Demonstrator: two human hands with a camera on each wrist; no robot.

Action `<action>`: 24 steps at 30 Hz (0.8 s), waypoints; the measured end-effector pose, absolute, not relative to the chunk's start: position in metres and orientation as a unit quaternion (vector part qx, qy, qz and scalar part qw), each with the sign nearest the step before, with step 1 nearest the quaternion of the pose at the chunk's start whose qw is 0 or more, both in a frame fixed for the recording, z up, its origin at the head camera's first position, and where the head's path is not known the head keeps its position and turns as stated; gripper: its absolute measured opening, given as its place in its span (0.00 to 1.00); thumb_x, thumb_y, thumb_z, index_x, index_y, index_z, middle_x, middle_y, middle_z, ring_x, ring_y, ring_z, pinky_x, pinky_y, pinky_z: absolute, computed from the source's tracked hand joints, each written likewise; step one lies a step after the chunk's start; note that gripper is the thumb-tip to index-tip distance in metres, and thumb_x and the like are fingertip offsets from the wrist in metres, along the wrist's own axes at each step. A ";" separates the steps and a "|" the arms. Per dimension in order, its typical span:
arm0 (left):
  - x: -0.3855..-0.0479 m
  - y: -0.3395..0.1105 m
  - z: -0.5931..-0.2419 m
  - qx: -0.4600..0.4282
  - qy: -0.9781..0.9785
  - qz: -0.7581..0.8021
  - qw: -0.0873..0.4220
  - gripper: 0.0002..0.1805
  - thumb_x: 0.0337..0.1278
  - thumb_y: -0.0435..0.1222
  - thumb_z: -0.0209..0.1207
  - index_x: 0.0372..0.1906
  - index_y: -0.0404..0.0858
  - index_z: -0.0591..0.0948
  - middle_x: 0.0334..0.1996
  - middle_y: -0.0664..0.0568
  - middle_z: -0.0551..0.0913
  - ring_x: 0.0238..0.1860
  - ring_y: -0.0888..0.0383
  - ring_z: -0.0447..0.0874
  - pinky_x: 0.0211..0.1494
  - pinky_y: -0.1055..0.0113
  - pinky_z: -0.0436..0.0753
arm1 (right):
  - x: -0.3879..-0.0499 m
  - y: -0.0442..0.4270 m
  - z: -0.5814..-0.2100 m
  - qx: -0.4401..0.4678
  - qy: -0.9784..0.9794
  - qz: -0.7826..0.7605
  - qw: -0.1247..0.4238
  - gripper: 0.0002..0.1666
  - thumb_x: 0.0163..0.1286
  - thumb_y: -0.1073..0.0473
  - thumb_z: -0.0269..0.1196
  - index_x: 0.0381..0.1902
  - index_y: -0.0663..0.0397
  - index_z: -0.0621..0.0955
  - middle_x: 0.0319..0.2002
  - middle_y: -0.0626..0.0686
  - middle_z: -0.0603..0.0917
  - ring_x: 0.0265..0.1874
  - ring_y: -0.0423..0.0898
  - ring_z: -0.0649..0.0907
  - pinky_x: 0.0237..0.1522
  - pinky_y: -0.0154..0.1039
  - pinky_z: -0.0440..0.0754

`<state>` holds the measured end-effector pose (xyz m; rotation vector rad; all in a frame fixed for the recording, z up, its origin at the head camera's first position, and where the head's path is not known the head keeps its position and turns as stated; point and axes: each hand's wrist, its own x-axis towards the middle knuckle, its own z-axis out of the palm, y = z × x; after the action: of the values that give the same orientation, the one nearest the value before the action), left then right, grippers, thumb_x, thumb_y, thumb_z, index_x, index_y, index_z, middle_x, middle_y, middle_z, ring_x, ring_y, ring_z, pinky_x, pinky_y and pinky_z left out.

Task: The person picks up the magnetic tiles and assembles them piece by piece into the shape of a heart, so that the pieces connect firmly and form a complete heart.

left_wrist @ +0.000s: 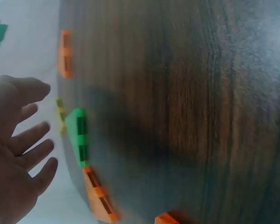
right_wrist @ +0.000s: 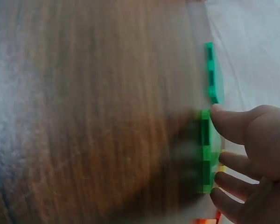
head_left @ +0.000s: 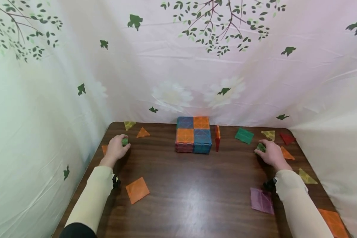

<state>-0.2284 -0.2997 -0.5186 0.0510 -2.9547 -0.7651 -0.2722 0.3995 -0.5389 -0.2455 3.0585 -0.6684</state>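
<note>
In the head view my left hand [head_left: 116,149] is at the table's far left, fingers spread around a green magnetic tile [head_left: 124,142]. The left wrist view shows a gap between those fingers and the green tile [left_wrist: 79,136], which lies on the table. On the far right, my right hand [head_left: 272,153] holds another green magnetic tile [head_left: 261,147] by its ends. In the right wrist view the thumb is at one end of this tile [right_wrist: 205,151] and the fingers at the other; the hand covers part of it.
At the back middle stands a block of blue and orange tiles [head_left: 193,135], with an upright red-orange tile [head_left: 217,138] beside it. Around lie an orange square [head_left: 138,190], a purple square [head_left: 261,201], a teal-green tile [head_left: 244,136] and several triangles. A patterned curtain [head_left: 172,66] encloses the table.
</note>
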 end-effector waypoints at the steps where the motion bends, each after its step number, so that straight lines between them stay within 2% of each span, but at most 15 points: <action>1: -0.231 -0.300 -0.520 0.022 -0.969 -0.244 0.041 0.26 0.71 0.37 0.63 0.68 0.29 0.76 0.65 0.27 0.75 0.61 0.29 0.76 0.60 0.33 0.76 | -0.273 0.399 -0.539 -0.078 0.975 -0.210 0.007 0.34 0.75 0.53 0.67 0.68 0.72 0.74 0.59 0.79 0.78 0.56 0.79 0.76 0.58 0.75 0.72; 4: -0.239 -0.300 -0.524 0.034 -0.974 -0.222 0.026 0.30 0.73 0.39 0.63 0.72 0.30 0.72 0.71 0.28 0.70 0.67 0.27 0.70 0.64 0.29 0.72 | -0.273 0.397 -0.539 -0.071 0.976 -0.208 0.017 0.32 0.75 0.55 0.67 0.68 0.71 0.74 0.61 0.79 0.77 0.57 0.80 0.75 0.59 0.75 0.72; 7: -0.244 -0.298 -0.525 0.044 -0.983 -0.179 0.001 0.34 0.74 0.41 0.62 0.76 0.30 0.68 0.73 0.26 0.67 0.68 0.24 0.67 0.64 0.27 0.71 | -0.271 0.396 -0.537 -0.066 0.976 -0.206 0.019 0.31 0.75 0.56 0.67 0.67 0.70 0.75 0.61 0.79 0.77 0.57 0.80 0.75 0.59 0.75 0.72; 12: -0.246 -0.297 -0.526 0.075 -0.988 -0.122 -0.050 0.33 0.75 0.39 0.60 0.77 0.30 0.65 0.67 0.23 0.71 0.63 0.21 0.71 0.59 0.28 0.75 | -0.268 0.392 -0.534 -0.072 0.975 -0.207 0.024 0.28 0.73 0.58 0.69 0.64 0.68 0.77 0.57 0.78 0.79 0.53 0.77 0.78 0.55 0.73 0.75; 16: -0.245 -0.297 -0.527 0.086 -0.986 -0.132 -0.057 0.34 0.75 0.40 0.62 0.76 0.31 0.65 0.64 0.23 0.72 0.62 0.21 0.71 0.59 0.28 0.75 | -0.264 0.390 -0.537 -0.081 0.971 -0.224 0.019 0.25 0.71 0.60 0.70 0.61 0.68 0.80 0.56 0.78 0.80 0.51 0.75 0.79 0.54 0.71 0.76; 21: -0.244 -0.297 -0.526 0.080 -0.976 -0.193 -0.057 0.43 0.66 0.43 0.72 0.76 0.28 0.65 0.67 0.22 0.68 0.62 0.25 0.72 0.62 0.32 0.75 | -0.258 0.386 -0.536 -0.094 0.964 -0.249 -0.003 0.26 0.66 0.62 0.74 0.59 0.67 0.81 0.57 0.78 0.78 0.56 0.76 0.75 0.57 0.73 0.72; 24: -0.243 -0.296 -0.527 0.053 -0.973 -0.218 -0.053 0.37 0.64 0.41 0.73 0.69 0.24 0.73 0.60 0.25 0.76 0.55 0.32 0.78 0.59 0.39 0.79 | -0.253 0.383 -0.535 -0.092 0.963 -0.254 -0.019 0.30 0.63 0.62 0.77 0.60 0.68 0.80 0.55 0.77 0.78 0.54 0.75 0.75 0.56 0.72 0.71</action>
<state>-0.2425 -0.2960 -0.5266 0.1709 -3.1653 -0.7087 -0.2533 0.3833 -0.5354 -0.2917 3.0610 -0.8068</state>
